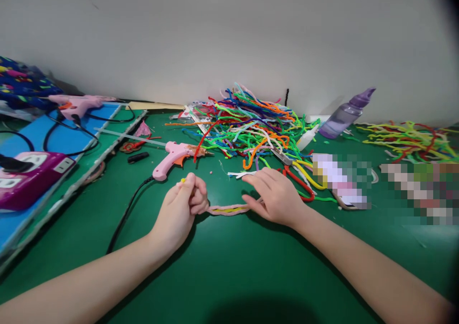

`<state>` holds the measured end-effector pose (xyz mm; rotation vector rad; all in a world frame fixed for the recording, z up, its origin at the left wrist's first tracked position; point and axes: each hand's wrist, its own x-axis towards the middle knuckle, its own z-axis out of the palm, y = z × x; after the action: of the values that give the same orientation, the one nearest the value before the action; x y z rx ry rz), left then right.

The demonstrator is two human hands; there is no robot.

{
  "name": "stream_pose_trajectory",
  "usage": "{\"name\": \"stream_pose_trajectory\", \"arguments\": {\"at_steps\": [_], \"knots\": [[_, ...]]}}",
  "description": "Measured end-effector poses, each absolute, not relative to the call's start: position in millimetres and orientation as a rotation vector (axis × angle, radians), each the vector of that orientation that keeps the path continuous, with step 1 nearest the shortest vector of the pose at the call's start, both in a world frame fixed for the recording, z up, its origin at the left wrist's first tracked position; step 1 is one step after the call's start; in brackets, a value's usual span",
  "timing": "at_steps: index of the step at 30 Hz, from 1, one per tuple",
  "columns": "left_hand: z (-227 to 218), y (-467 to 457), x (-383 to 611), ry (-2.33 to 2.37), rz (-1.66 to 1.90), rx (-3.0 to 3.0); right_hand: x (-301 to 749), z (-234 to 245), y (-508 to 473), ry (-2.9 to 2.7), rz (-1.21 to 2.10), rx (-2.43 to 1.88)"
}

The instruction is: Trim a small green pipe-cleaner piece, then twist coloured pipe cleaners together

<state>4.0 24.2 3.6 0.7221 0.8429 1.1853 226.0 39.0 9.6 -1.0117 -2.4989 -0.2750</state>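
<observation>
My left hand (186,197) is closed around one end of a strand of pink and yellow pipe cleaners (229,210) laid side by side. A yellow tip with pale pink pokes out above its thumb. The strand runs rightward, low over the green table, and passes behind the thumb of my right hand (274,195). That hand is open, its thumb and index finger apart over the strand's far end; its other fingers are partly hidden. By its index fingertip lie small white strips (241,175). A pink hot glue gun (175,157) rests just beyond my left hand.
Behind my hands is a heap of colourful pipe cleaners (247,123), with scissors (281,156) and a white glue bottle (307,137) beside it. A purple water bottle (346,113) stands tilted at right. At left are a magenta power strip (32,180) and another glue gun (77,106).
</observation>
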Motion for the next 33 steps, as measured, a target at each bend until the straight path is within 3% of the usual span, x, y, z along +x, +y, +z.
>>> {"name": "stream_pose_trajectory", "arguments": {"at_steps": [8, 19, 26, 33], "knots": [[7, 24, 6, 0.827, 1.253, 0.684, 215, 13, 22, -2.813, -0.325, -0.445], [6, 24, 6, 0.784, 1.213, 0.714, 208, 7, 26, -2.820, -0.154, -0.830], [8, 22, 6, 0.797, 1.176, 0.758, 202, 35, 7, -2.793, 0.454, -1.113], [9, 21, 7, 0.867, 1.187, 0.871, 195, 58, -9, -2.672, 1.152, -0.967]]}}
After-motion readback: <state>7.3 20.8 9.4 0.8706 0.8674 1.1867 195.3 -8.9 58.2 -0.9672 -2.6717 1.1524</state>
